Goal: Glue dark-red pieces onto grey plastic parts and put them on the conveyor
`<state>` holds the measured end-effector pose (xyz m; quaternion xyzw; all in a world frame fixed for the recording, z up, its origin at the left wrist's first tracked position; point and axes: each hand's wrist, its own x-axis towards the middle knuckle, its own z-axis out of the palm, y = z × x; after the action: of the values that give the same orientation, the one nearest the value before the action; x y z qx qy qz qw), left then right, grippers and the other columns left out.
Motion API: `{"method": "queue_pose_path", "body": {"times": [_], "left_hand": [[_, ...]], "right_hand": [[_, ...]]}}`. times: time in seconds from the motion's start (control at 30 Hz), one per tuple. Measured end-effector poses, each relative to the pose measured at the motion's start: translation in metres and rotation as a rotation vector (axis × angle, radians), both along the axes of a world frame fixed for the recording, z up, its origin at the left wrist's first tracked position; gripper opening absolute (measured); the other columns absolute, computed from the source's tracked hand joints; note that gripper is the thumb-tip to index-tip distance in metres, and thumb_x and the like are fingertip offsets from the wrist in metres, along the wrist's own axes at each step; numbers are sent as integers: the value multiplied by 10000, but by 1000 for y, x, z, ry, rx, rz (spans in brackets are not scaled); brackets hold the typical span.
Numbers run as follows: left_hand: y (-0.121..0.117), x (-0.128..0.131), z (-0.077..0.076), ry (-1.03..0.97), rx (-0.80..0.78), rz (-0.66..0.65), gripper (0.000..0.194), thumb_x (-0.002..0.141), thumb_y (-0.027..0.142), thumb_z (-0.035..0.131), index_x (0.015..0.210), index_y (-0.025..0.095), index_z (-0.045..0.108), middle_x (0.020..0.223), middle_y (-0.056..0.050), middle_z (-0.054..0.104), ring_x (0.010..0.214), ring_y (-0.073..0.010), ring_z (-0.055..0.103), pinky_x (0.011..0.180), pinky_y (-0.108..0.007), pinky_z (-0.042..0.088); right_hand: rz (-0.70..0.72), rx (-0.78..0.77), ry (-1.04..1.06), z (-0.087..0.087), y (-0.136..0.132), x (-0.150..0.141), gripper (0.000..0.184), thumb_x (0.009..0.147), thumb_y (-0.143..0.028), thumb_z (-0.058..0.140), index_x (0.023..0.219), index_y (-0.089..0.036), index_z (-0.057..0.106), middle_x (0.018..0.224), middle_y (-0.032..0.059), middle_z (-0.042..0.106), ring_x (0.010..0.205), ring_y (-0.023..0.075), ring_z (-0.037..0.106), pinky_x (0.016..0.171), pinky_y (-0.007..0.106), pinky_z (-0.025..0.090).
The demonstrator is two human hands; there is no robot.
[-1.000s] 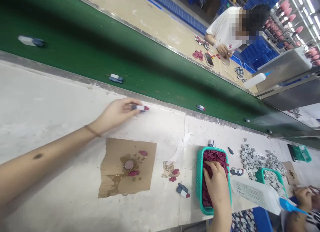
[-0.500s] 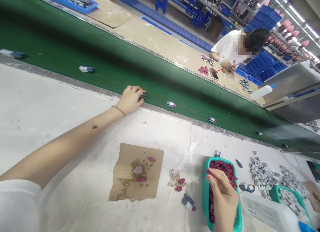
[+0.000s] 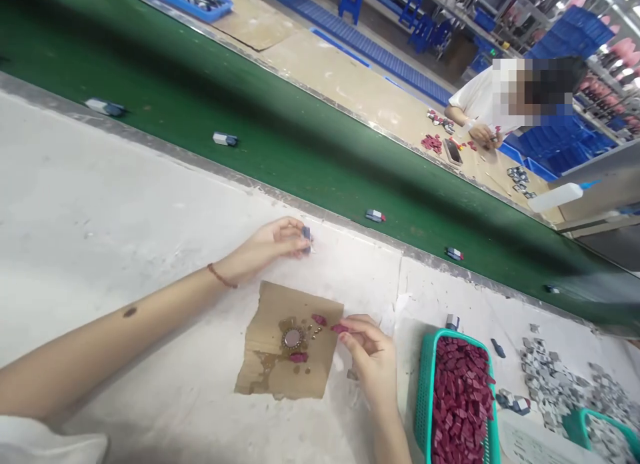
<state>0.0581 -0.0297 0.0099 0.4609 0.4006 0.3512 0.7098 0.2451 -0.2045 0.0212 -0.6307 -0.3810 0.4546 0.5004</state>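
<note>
My left hand [image 3: 285, 241] pinches a small dark grey plastic part [image 3: 307, 239] above the white table, just short of the belt's edge. Between thumb and fingertips, my right hand [image 3: 367, 351] has a small dark-red piece [image 3: 340, 329], over the right edge of a brown cardboard sheet [image 3: 255, 331]. On the cardboard lie a round pale blob [image 3: 292, 338] ringed with small beads, wet brown stains and two more dark-red pieces, one of them a loose piece [image 3: 299, 358] below the blob. A green basket [image 3: 425, 384] full of dark-red pieces stands right of my right hand.
A green conveyor belt [image 3: 300, 164] crosses the view, carrying several grey-and-white parts [image 3: 225, 139]. Grey pieces [image 3: 547, 377] are heaped at right, by a second green basket [image 3: 575, 421] and a white bottle [image 3: 535, 441]. Across the belt a person [image 3: 485, 97] handles small parts.
My left hand has lifted a dark grey part off the belt and drawn it back over the table. My right hand has moved left from the basket to the cardboard with a dark-red piece.
</note>
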Motion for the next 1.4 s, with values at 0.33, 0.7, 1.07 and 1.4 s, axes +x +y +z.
{"method": "queue_pose_path", "body": {"times": [0.33,0.7,1.07,1.4], "left_hand": [[-65,-26,-11,-15,-180,-114,300,687,351,810,813,175,602,735,-10,682,642,-139,613,561,-231,472],[-73,-27,-15,-20,-150,-209,276,718,270,765,936,179,622,914,-29,692,838,-177,673,806,-307,535],[-81,-25,-14,-82,-129,-193,361,789,374,717,1033,199,516,881,-10,660,656,-137,647,638,-282,531],[-87,-27,-15,-36,-288,-395,437,866,605,515,985,185,524,597,84,443,378,-76,453,400,-221,364]], "right_hand": [[410,253,-444,-16,0,-31,114,897,-151,598,920,-211,692,896,67,711,819,186,685,750,308,577],[582,434,-975,-18,1,-41,202,964,-70,405,927,-173,575,858,88,652,759,194,628,631,294,549],[512,314,-626,-16,4,-39,171,942,-107,473,936,-187,624,899,86,669,815,193,655,697,305,560],[102,272,-120,-20,8,-27,91,833,-149,681,867,-227,712,876,62,731,855,198,696,739,332,574]]}}
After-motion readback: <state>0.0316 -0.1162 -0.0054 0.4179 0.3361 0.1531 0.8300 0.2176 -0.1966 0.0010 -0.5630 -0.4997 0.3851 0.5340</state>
